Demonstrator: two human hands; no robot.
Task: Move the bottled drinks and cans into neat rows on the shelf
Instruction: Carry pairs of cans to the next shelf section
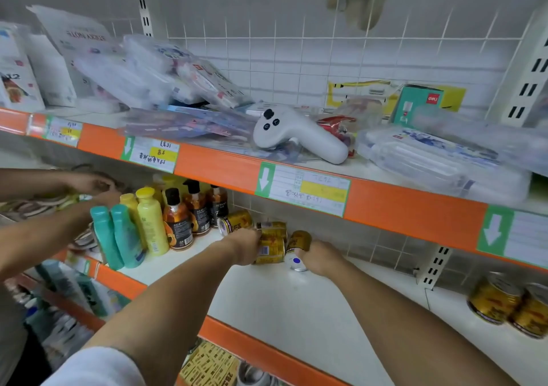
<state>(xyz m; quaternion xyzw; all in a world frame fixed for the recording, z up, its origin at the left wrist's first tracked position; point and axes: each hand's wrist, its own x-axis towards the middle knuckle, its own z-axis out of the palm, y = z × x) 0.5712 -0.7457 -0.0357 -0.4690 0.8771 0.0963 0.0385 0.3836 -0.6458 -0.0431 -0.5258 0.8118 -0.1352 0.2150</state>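
On the white middle shelf [311, 305] my left hand [244, 246] grips an upright gold can [271, 247]. Just to its right my right hand [318, 258] holds a tilted gold can [298, 249] whose silver end with a blue dot faces me. Another gold can [234, 222] lies on its side behind, and one more [271, 225] stands at the back. Left of them stand dark amber bottles [178, 222], yellow bottles [151, 222] and teal bottles [114, 237]. Two gold cans [510, 305] sit at the far right.
Another person's hands [95, 187] work at the shelf's far left. The upper shelf [225, 166] holds a white controller [293, 133] and packets of stationery. An orange edge strip [267, 353] runs along the front; boxed goods lie below.
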